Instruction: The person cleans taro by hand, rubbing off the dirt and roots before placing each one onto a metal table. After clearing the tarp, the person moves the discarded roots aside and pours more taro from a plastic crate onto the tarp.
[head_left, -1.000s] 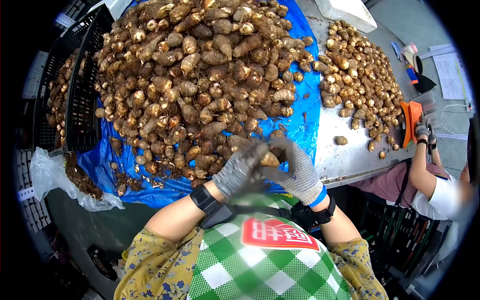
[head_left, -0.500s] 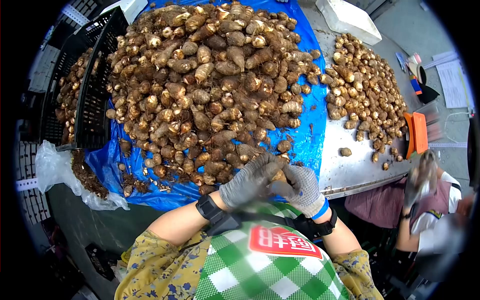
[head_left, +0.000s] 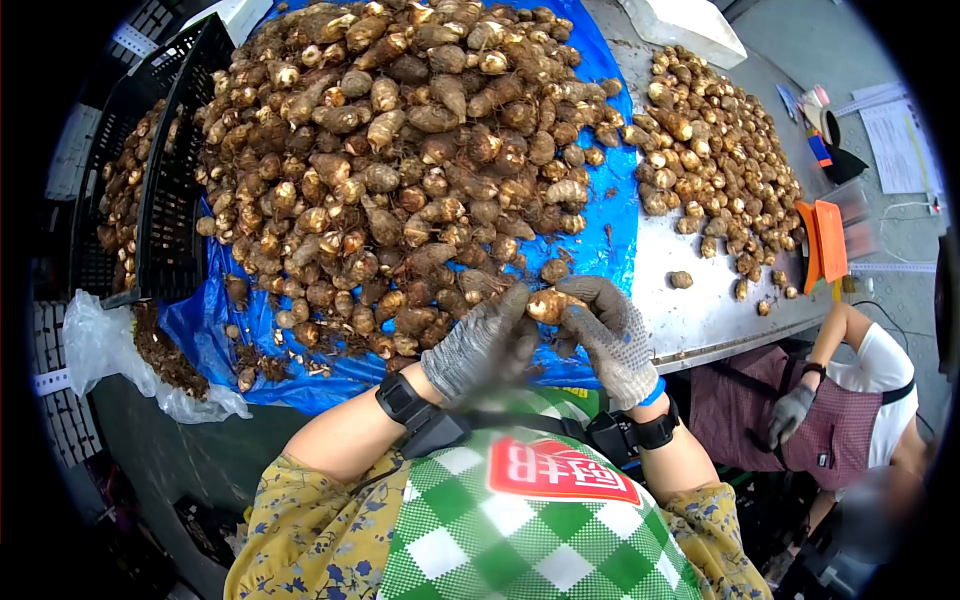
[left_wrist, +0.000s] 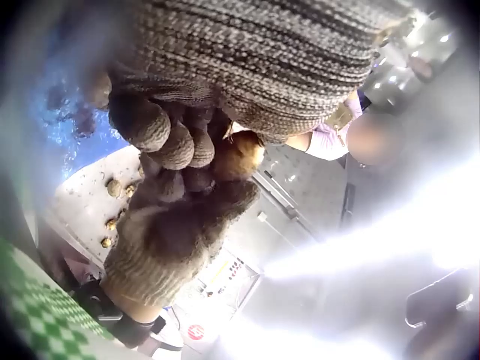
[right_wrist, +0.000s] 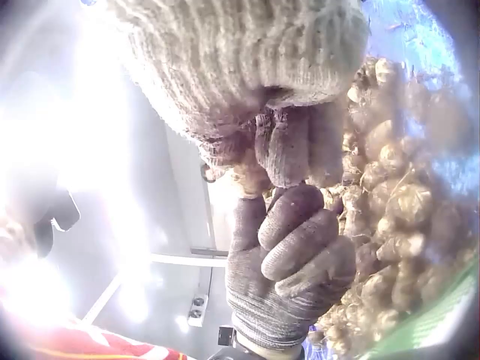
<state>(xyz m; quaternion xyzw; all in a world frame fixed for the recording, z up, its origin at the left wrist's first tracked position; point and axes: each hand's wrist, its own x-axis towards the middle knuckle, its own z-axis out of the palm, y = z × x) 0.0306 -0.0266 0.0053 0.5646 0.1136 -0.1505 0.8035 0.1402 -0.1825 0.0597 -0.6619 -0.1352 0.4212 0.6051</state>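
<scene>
A small brown taro (head_left: 548, 306) with a pale patch is held between two gloved hands over the near edge of the taro pile (head_left: 400, 170). My right hand (head_left: 608, 335) pinches it from the right with curled fingers. From the left, my left hand (head_left: 480, 345) has its thumb and fingertips on the taro's other end, the remaining fingers curled in. In the left wrist view the taro (left_wrist: 238, 156) shows between both gloves; the right wrist view hides most of it behind the right hand (right_wrist: 292, 142).
Blue sheeting (head_left: 610, 250) lies under the pile. A second heap of cleaner-looking taros (head_left: 715, 150) covers part of the metal table (head_left: 700, 325) at right. Black crates (head_left: 180, 210) stand at left. An orange scoop-like piece (head_left: 825, 240) sits near another person (head_left: 840, 400) at right.
The hands have drawn slightly apart, so more of the taro shows between them. At right, the other person's hands have left the orange piece, and one now hangs lower.
</scene>
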